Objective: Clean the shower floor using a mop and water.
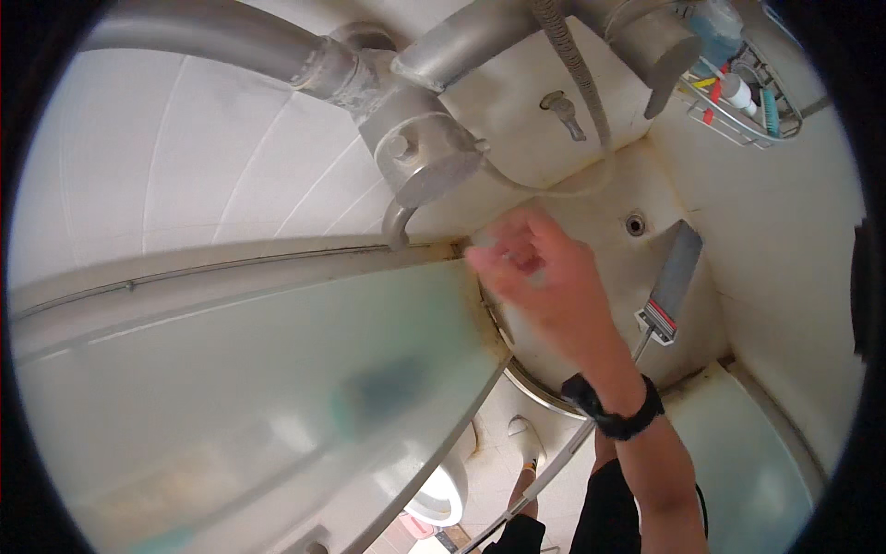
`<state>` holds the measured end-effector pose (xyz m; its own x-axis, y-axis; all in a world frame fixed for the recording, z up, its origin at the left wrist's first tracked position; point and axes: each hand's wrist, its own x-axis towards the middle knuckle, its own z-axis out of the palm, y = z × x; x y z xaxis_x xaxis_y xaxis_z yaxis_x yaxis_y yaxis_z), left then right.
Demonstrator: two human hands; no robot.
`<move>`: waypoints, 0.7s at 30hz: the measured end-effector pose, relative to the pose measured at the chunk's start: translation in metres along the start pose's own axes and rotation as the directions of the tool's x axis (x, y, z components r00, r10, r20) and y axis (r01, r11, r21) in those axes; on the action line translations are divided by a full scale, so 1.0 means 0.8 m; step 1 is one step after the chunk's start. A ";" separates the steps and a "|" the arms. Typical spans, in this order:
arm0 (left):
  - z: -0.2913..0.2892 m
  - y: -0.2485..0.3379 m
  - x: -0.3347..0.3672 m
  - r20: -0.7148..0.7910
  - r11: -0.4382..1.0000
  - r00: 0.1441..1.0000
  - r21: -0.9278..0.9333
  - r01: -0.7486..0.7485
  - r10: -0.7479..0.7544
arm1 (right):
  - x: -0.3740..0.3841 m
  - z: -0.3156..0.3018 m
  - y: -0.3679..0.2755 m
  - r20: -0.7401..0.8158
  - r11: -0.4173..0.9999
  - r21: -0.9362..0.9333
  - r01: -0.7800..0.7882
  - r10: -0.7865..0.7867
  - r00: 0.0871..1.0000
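My right hand (540, 272) reaches up over the shower floor from the lower right, with a black watch (614, 406) on the wrist. Its fingers are curled in toward the thumb and slightly blurred. Whether something small is inside them I cannot make out. The hand is nearest to the upper end of a frosted glass panel (277, 369) and stays apart from the metal valve (420, 152) above. Beyond the forearm lies a flat mop (678, 268) with a grey pad, its handle passing behind my arm. My left hand is out of view.
A drain (635, 223) lies in the shower floor below a small tap (563, 115) and a hanging hose (577, 69). A wire corner rack (752, 129) holds bottles and brushes. Another glass panel (748, 452) stands right. A toilet (438, 494) and my slippered foot (526, 439) are below.
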<state>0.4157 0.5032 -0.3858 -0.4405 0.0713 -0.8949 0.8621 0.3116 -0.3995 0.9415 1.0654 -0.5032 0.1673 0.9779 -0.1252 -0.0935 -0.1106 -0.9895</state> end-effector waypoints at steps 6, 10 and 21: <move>0.027 -0.021 -0.002 -0.110 0.975 0.969 0.032 -0.219 0.222 | 0.046 0.024 -0.058 -0.096 0.965 -0.064 0.254 -0.259 0.961; 0.011 0.009 0.000 -0.084 0.980 0.996 -0.199 -0.029 0.012 | 0.055 0.015 -0.054 -0.096 0.972 -0.026 0.234 -0.236 0.967; 0.016 -0.023 0.026 -0.269 0.936 0.898 0.162 -0.313 0.347 | 0.061 0.027 -0.047 -0.102 0.961 -0.068 0.268 -0.274 0.956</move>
<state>0.3940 0.4867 -0.3997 -0.1642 0.4274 -0.8890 0.9852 0.1157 -0.1263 0.9323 1.1214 -0.4702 0.2860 0.9473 0.1441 0.0214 0.1440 -0.9893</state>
